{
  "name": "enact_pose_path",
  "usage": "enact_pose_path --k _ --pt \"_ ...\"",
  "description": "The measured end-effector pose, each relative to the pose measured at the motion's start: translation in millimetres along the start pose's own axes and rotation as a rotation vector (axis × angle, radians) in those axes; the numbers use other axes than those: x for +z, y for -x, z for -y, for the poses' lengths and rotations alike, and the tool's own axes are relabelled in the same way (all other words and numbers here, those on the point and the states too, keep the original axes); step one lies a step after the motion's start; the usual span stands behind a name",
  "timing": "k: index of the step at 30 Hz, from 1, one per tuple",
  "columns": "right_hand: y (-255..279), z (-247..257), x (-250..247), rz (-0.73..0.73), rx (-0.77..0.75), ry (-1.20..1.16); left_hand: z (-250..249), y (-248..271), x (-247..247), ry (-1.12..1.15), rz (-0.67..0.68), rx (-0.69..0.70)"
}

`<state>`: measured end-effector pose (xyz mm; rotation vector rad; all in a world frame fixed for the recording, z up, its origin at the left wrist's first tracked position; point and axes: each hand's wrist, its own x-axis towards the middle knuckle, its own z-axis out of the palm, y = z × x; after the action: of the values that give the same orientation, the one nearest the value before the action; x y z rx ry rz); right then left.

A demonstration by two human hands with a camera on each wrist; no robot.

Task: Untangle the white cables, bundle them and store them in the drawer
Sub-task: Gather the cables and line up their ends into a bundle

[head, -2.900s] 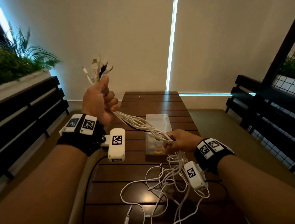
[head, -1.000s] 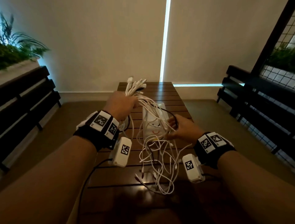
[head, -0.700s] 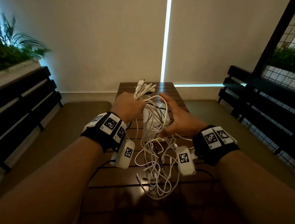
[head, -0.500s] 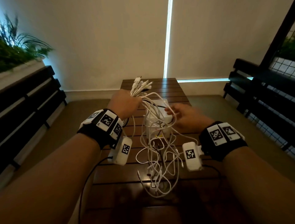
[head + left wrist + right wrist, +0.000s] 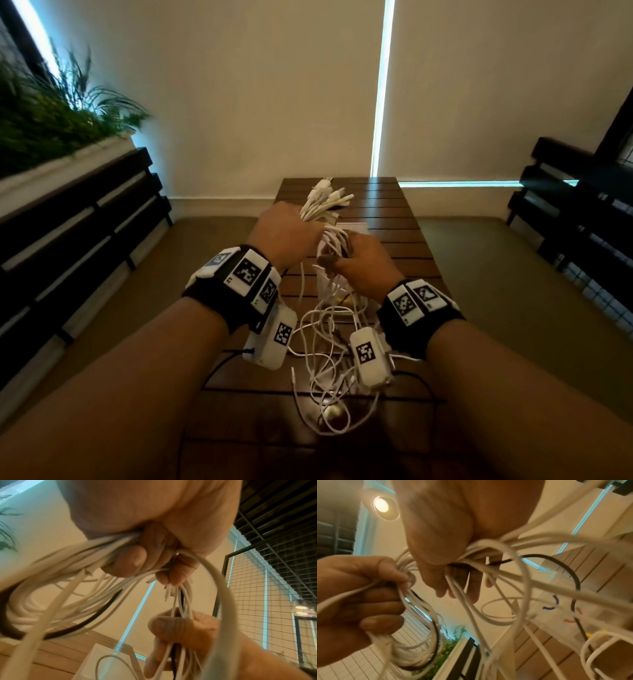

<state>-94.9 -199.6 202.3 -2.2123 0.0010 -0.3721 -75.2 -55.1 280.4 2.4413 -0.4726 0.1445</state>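
Note:
A bunch of white cables (image 5: 327,349), with one black cable among them, hangs over the wooden table (image 5: 383,212). My left hand (image 5: 291,236) grips the bunch in a fist, and the plug ends (image 5: 325,202) stick out above it. My right hand (image 5: 359,263) sits just right of it, with fingers curled round the strands (image 5: 471,555) below the left fist. In the left wrist view the cables (image 5: 68,582) loop under my curled fingers (image 5: 132,561). Loose ends trail onto the table. The translucent white drawer box (image 5: 352,228) stands behind my hands, mostly hidden.
Dark slatted benches (image 5: 78,226) line both sides, with a planter (image 5: 51,116) above the left one. A black wire (image 5: 219,370) from the wrist camera runs across the near part of the table. A wire-mesh screen (image 5: 267,601) stands at the right.
My left hand came down from its raised position and holds the bunch over the table. My right hand circled round the strands and now grips them close under the left fist.

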Motion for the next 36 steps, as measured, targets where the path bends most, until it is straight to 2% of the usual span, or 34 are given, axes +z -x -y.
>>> enact_pose_path --k 6,10,13,18,21,24,26,28,30,33,34,36 --pt "4 -28 -4 0.271 0.08 0.036 16 1 0 0.14 -0.089 -0.115" --pt "7 -34 -2 0.196 0.096 -0.053 24 -11 2 0.237 -0.094 -0.187" --pt "5 -41 1 0.122 0.14 -0.075 31 -19 5 0.425 -0.13 -0.259" --pt "4 -59 8 0.275 0.231 0.089 59 -28 12 0.584 -0.138 -0.344" --pt "6 -59 7 0.304 0.272 0.171 72 -34 13 0.62 -0.118 -0.364" --pt "2 -57 2 0.244 0.272 0.37 81 -39 16 0.669 -0.086 -0.357" --pt "-3 -55 -5 0.077 0.287 0.455 84 -42 18 0.69 -0.065 -0.347" --pt "-7 -56 -12 -0.109 0.264 0.42 87 -47 17 0.712 -0.051 -0.351" --pt "-8 -55 -17 -0.089 0.236 0.415 89 -52 15 0.733 -0.038 -0.366" --pt "-7 -54 -26 0.128 0.241 0.485 87 -56 14 0.733 -0.039 -0.354" --pt "-9 -56 -29 0.116 0.218 0.501 86 -57 14 0.726 -0.043 -0.345" --pt "-15 -59 -33 -0.014 0.14 0.511 81 -57 14 0.736 -0.057 -0.343"
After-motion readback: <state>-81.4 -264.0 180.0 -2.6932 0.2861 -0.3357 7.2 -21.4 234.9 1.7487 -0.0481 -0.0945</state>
